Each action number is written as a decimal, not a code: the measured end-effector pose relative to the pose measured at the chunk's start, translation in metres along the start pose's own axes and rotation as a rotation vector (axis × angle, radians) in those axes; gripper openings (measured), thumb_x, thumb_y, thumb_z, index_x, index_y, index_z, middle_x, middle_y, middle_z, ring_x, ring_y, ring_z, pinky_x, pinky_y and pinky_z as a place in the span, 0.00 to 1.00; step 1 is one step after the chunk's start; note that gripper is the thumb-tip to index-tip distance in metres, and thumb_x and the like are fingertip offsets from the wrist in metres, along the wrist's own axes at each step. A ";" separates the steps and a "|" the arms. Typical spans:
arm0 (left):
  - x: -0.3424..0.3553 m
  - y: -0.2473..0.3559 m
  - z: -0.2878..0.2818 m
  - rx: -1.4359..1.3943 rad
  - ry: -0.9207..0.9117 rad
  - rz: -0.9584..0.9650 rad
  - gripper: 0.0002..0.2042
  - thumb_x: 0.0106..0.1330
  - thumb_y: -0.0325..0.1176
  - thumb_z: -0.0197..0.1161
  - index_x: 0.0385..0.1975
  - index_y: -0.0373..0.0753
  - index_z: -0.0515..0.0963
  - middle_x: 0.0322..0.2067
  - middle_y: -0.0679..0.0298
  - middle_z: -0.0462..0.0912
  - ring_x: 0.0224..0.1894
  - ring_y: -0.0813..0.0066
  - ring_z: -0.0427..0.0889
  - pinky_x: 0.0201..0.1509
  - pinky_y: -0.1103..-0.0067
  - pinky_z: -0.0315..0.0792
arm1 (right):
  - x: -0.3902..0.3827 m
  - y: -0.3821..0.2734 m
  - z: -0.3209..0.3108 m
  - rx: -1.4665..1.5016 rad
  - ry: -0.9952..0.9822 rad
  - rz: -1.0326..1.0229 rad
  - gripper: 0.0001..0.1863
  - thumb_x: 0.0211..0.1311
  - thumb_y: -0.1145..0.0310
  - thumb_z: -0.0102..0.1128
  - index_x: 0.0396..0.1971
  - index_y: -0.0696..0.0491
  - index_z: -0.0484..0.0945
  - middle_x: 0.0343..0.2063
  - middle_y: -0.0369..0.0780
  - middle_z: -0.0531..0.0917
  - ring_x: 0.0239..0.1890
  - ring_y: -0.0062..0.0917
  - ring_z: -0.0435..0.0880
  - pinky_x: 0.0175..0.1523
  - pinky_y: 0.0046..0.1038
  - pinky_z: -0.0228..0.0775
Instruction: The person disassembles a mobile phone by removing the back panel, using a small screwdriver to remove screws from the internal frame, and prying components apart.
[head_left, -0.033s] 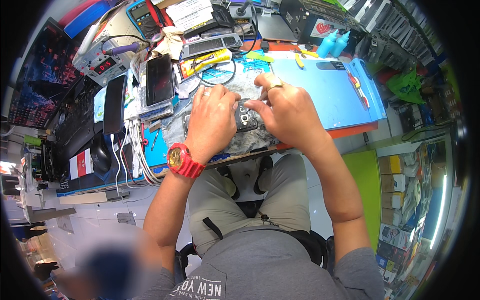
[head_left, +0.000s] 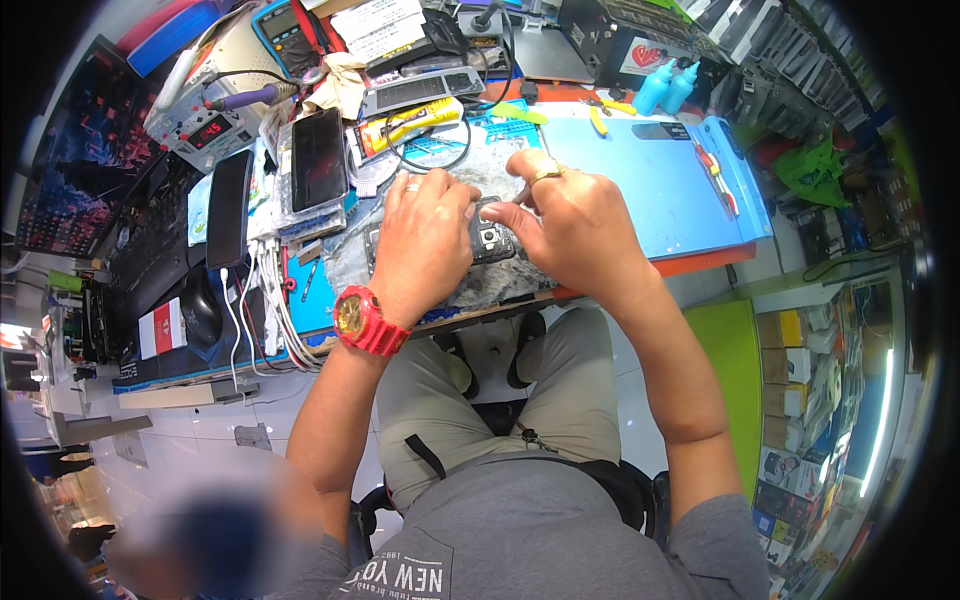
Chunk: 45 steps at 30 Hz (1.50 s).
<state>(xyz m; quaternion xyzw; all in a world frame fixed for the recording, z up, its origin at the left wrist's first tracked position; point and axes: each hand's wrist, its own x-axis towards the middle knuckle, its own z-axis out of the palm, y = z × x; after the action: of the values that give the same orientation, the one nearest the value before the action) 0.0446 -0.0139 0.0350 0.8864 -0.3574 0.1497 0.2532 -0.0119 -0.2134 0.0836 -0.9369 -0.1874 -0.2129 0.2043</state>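
A dark opened phone lies on a worn grey work cloth, its camera section showing at the right end. My left hand, with a red watch on the wrist, covers the phone's middle, its fingers curled over and gripping it. At the camera end, my right hand is closed in a pinch, the thumb close above the phone. A small dark thing seems to be between thumb and forefinger, too hidden to name.
Two phones and white cables lie to the left, near a power supply. A yellow tube is behind my hands. On the right are a blue mat, a craft knife and blue bottles.
My right thumb and fingers have shifted very slightly over the camera end of the phone. The power supply's red reading has changed. My left hand keeps its place.
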 end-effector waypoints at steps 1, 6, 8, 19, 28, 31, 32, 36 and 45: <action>0.000 0.001 0.000 -0.003 -0.001 0.001 0.08 0.69 0.26 0.63 0.44 0.36 0.86 0.41 0.53 0.82 0.51 0.50 0.82 0.70 0.52 0.67 | 0.000 0.000 0.001 0.089 0.024 -0.015 0.17 0.63 0.75 0.74 0.48 0.63 0.79 0.36 0.47 0.87 0.35 0.37 0.91 0.41 0.36 0.84; -0.001 -0.001 -0.001 0.030 0.018 0.020 0.07 0.71 0.27 0.63 0.44 0.36 0.85 0.41 0.54 0.81 0.50 0.50 0.80 0.65 0.57 0.69 | 0.002 0.002 0.011 0.021 0.131 -0.009 0.18 0.62 0.73 0.75 0.47 0.62 0.79 0.36 0.48 0.88 0.34 0.39 0.92 0.40 0.37 0.83; -0.001 -0.001 -0.001 0.028 0.019 0.019 0.07 0.71 0.26 0.63 0.44 0.36 0.85 0.42 0.54 0.81 0.50 0.50 0.80 0.65 0.57 0.69 | 0.002 0.002 0.013 0.130 0.108 0.035 0.18 0.62 0.73 0.76 0.48 0.63 0.79 0.36 0.49 0.88 0.34 0.38 0.92 0.40 0.36 0.83; 0.001 0.002 -0.007 -0.017 -0.013 0.018 0.07 0.70 0.26 0.64 0.45 0.36 0.85 0.41 0.54 0.81 0.50 0.50 0.80 0.63 0.60 0.70 | 0.002 -0.001 0.004 0.536 0.140 0.280 0.18 0.60 0.82 0.71 0.50 0.64 0.78 0.34 0.50 0.87 0.36 0.39 0.90 0.44 0.37 0.82; 0.006 0.002 -0.006 0.007 -0.084 0.025 0.04 0.65 0.30 0.70 0.35 0.39 0.88 0.39 0.56 0.84 0.50 0.54 0.82 0.67 0.57 0.67 | 0.000 0.004 0.008 0.500 0.135 0.253 0.19 0.61 0.82 0.71 0.52 0.63 0.77 0.34 0.48 0.88 0.36 0.36 0.91 0.44 0.34 0.84; 0.009 0.006 -0.009 0.008 -0.115 -0.017 0.05 0.65 0.31 0.72 0.34 0.38 0.87 0.38 0.56 0.83 0.48 0.53 0.82 0.72 0.56 0.65 | -0.004 0.005 0.012 0.453 0.104 0.244 0.21 0.63 0.81 0.73 0.53 0.62 0.76 0.35 0.45 0.87 0.37 0.27 0.91 0.42 0.29 0.84; 0.009 0.006 -0.009 0.010 -0.111 -0.023 0.04 0.64 0.31 0.72 0.33 0.38 0.87 0.37 0.57 0.83 0.47 0.53 0.82 0.72 0.56 0.65 | -0.005 0.006 0.014 0.453 0.112 0.239 0.21 0.63 0.81 0.73 0.53 0.62 0.76 0.35 0.45 0.87 0.36 0.27 0.90 0.42 0.29 0.84; 0.011 0.004 -0.008 0.007 -0.090 -0.002 0.03 0.63 0.31 0.72 0.30 0.39 0.87 0.34 0.59 0.83 0.45 0.55 0.83 0.73 0.54 0.64 | -0.005 0.005 0.013 0.460 0.121 0.244 0.20 0.63 0.81 0.74 0.53 0.62 0.76 0.35 0.44 0.87 0.36 0.27 0.90 0.42 0.29 0.84; 0.014 0.002 -0.006 0.037 -0.102 0.029 0.04 0.63 0.30 0.71 0.26 0.42 0.87 0.32 0.62 0.83 0.44 0.57 0.84 0.76 0.49 0.62 | -0.005 0.005 0.013 0.448 0.122 0.228 0.20 0.63 0.81 0.73 0.53 0.62 0.76 0.35 0.44 0.87 0.36 0.28 0.90 0.43 0.29 0.84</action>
<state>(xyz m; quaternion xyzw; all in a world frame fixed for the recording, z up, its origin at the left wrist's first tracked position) 0.0524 -0.0197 0.0468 0.8920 -0.3800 0.1148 0.2161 -0.0097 -0.2129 0.0689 -0.8688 -0.1107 -0.1977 0.4402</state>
